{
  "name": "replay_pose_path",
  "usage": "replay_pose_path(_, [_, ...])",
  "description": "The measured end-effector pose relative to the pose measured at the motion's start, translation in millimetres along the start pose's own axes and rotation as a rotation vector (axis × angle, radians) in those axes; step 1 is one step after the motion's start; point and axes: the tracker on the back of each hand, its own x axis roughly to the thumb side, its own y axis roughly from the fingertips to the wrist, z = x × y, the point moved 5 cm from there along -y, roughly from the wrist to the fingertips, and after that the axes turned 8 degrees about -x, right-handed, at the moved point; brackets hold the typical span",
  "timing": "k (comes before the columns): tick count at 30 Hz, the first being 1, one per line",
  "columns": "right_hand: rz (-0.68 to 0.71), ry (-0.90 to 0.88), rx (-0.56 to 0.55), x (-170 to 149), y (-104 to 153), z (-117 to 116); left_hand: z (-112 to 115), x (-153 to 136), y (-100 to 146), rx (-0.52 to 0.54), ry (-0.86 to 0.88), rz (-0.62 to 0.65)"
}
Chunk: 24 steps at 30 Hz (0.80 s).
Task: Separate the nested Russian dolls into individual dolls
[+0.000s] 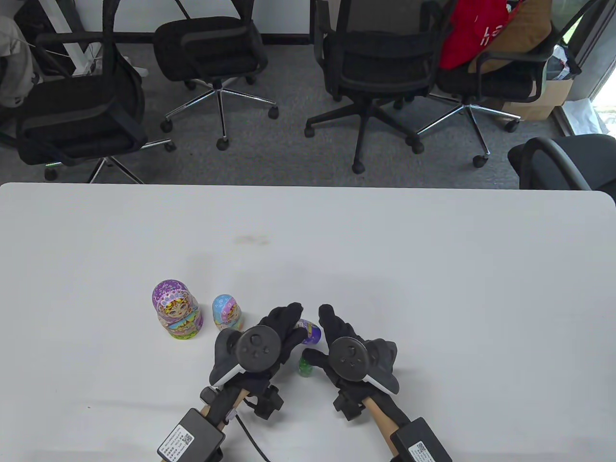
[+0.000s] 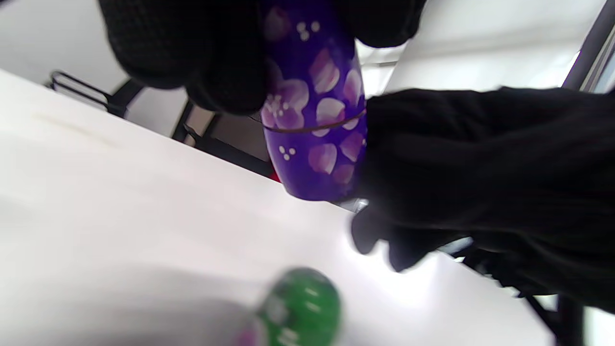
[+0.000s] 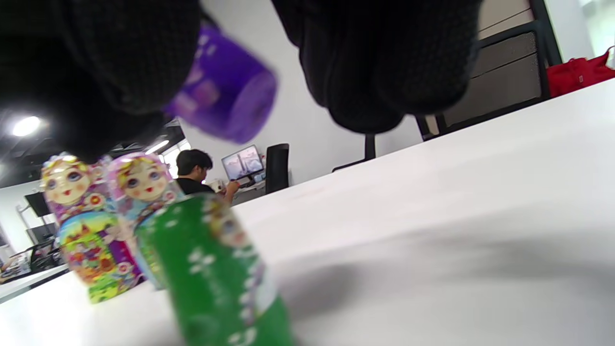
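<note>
My left hand [image 1: 281, 327] grips a closed dark purple doll [image 1: 309, 332] a little above the table; in the left wrist view its fingers [image 2: 226, 72] hold the upper half of the doll [image 2: 314, 105], and the seam shows. My right hand [image 1: 337, 332] is spread just right of the doll; whether it touches the doll is unclear. In the right wrist view its fingers [image 3: 384, 62] hang clear of the doll [image 3: 226, 101]. A small green doll [image 1: 304, 366] stands on the table between my hands, and it shows in both wrist views [image 2: 300, 310] [image 3: 216, 274].
A large purple doll [image 1: 175, 310] and a medium blue doll [image 1: 227, 313] stand side by side left of my hands; both show in the right wrist view [image 3: 81, 235] [image 3: 141, 192]. The white table [image 1: 433, 269] stretches far and right. Office chairs [image 1: 370, 72] stand beyond it.
</note>
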Motion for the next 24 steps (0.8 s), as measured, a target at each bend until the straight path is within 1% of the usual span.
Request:
replay_pose_path(5, [-0.099,-0.049,-0.004,-29,-3,2,-1,-14,-10,-0.054,-0.184,-0.101])
replay_pose_path(8, [-0.162,-0.106,-0.009,-45,-3,5,7,-20,-17,-0.099,-0.263,-0.161])
replay_pose_path(14, [-0.218,-0.146,-0.026,-61,-2,10,20,-29,-27,-0.179,-0.407,-0.266])
replay_pose_path(18, [-0.237,-0.154,-0.035,-68,-2,11,28,-35,-31,-0.230,-0.438,-0.313])
replay_pose_path(24, [-0.251,-0.160,-0.036,-73,-1,12,36,-45,-37,-0.260,-0.452,-0.358])
